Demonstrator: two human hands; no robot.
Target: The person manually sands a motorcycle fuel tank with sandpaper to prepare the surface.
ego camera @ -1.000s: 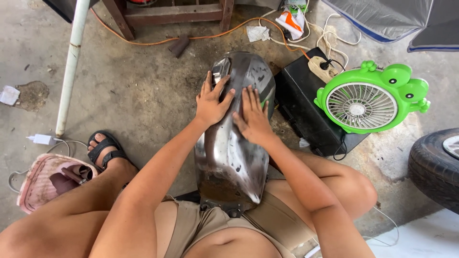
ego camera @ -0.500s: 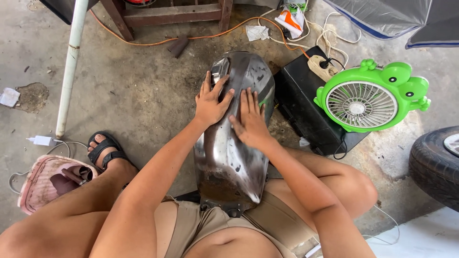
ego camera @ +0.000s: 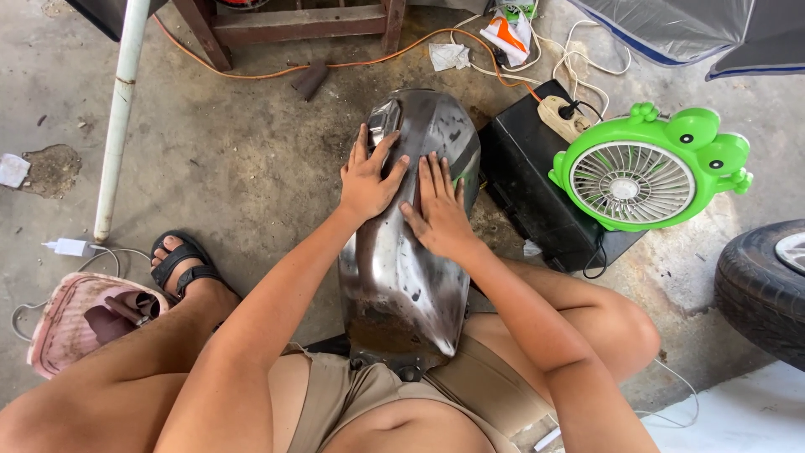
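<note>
A bare metal fuel tank [ego camera: 411, 252] is lying on the concrete floor [ego camera: 251, 168] between the person's knees. Beside it, a green frog-shaped fan [ego camera: 646, 168] is sitting on a black box [ego camera: 528, 193]. The left hand [ego camera: 369, 180] and right hand [ego camera: 440, 210] are pressing flat on the tank, fingers spread, gripping nothing.

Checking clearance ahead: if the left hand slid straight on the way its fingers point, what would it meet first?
Probably the filler cap on the bare metal fuel tank; the left hand lies flat just short of it.
</note>
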